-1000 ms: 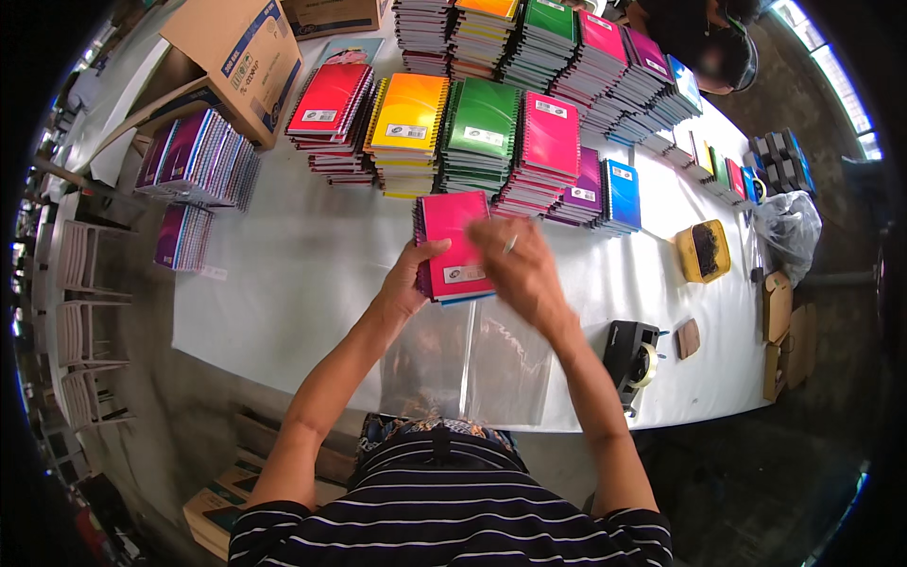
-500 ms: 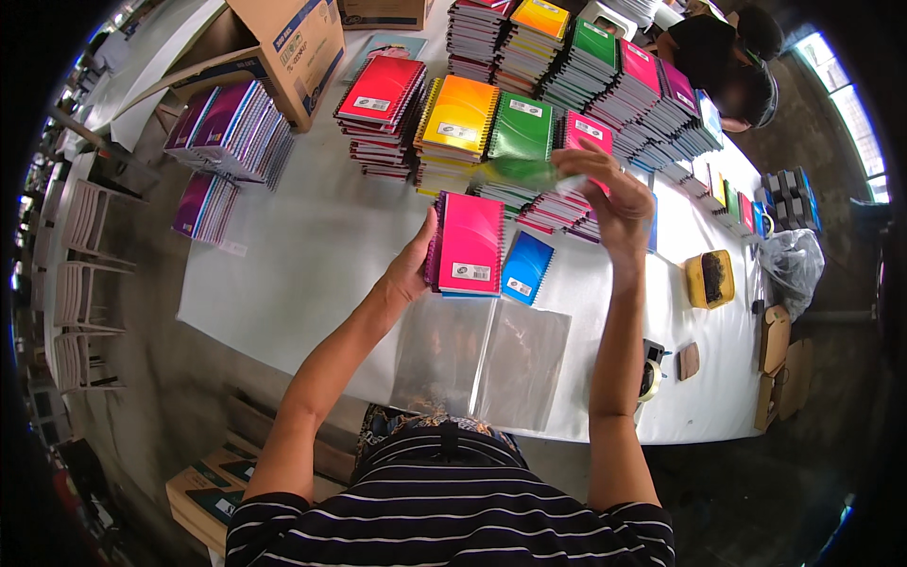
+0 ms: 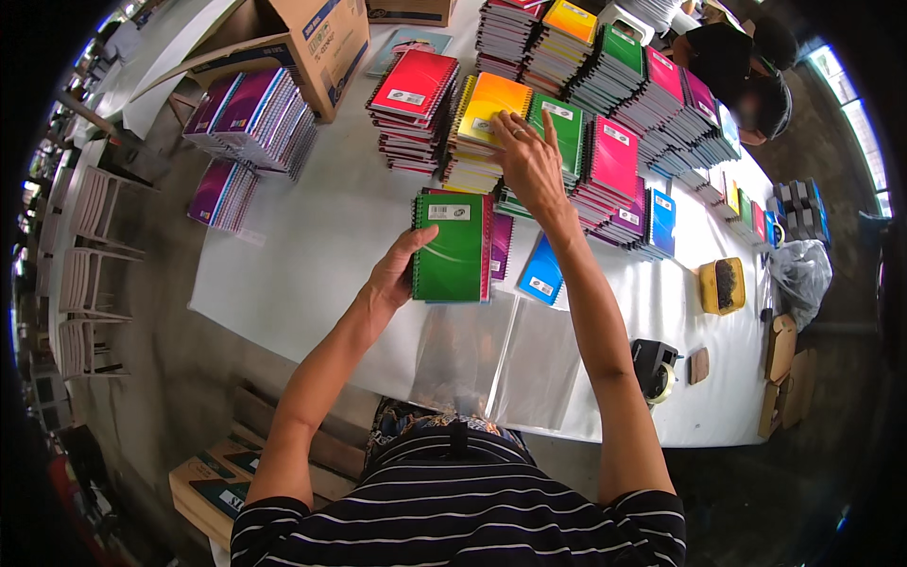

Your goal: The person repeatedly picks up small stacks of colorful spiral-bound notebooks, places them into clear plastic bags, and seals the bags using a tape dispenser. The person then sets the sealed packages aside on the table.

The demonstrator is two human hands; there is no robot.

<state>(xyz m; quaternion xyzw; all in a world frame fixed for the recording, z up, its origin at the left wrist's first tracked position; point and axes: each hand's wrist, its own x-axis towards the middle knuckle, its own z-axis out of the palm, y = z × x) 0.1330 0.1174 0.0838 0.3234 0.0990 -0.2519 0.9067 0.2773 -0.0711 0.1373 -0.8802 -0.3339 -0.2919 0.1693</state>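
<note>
My left hand (image 3: 392,269) is closed round a small pile of spiral notebooks, its thumb on the green notebook (image 3: 450,250) at the top. A pink edge and a bit of blue show beneath the green cover. My right hand (image 3: 531,165) reaches over the yellow notebook stack (image 3: 499,95), fingers apart, on or just above the top cover. Beside that stack rise a red notebook stack (image 3: 414,85), a green notebook stack (image 3: 557,118) and a pink notebook stack (image 3: 614,151). A purple notebook (image 3: 502,244) and a blue notebook (image 3: 542,271) lie near the held pile.
Clear plastic sleeves (image 3: 534,354) lie at the table's near edge. To the right are a tape dispenser (image 3: 654,367), a yellow tub (image 3: 722,286) and a plastic bag (image 3: 803,274). Purple book piles (image 3: 248,118) and a cardboard box (image 3: 326,47) occupy the left. A person (image 3: 732,71) is at far right.
The green notebook, blurred in my right hand before, now lies on the pink one in my left hand. My right hand has moved left to the yellow stack. The view has shifted slightly.
</note>
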